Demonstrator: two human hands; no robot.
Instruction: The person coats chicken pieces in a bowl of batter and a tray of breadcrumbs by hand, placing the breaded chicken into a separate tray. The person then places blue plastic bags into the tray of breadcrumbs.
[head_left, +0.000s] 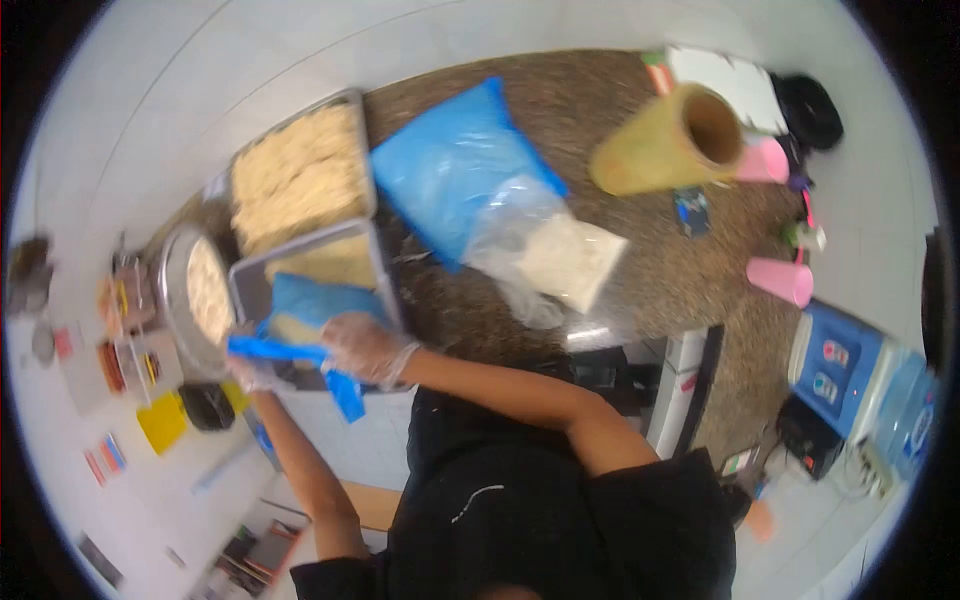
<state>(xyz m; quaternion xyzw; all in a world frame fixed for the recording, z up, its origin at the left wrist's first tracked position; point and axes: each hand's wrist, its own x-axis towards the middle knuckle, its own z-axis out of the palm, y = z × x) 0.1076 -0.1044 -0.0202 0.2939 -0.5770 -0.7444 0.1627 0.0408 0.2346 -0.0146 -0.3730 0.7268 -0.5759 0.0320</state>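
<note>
My left hand (257, 372), in a clear plastic glove, is closed on the left end of a blue plastic bag (322, 296). The bag lies partly inside a grey tub (388, 275), with its loose edge hanging over the near rim. My right hand (362, 347), also gloved, grips the gathered bag edge on the right; its fingertips are partly hidden. Pale, crumbly-looking material (345, 260) sits in the tub around the bag. Left of the tub stands a round metal bowl (180, 300) with a pale mass inside.
Behind the tub is a metal tray (367, 150) of pale, lumpy food. A large filled blue bag (455, 160) and a clear bag with white contents (570, 258) lie on the granite counter (640, 270). Farther right are a yellowish cylinder (650, 150) and pink cups (780, 281).
</note>
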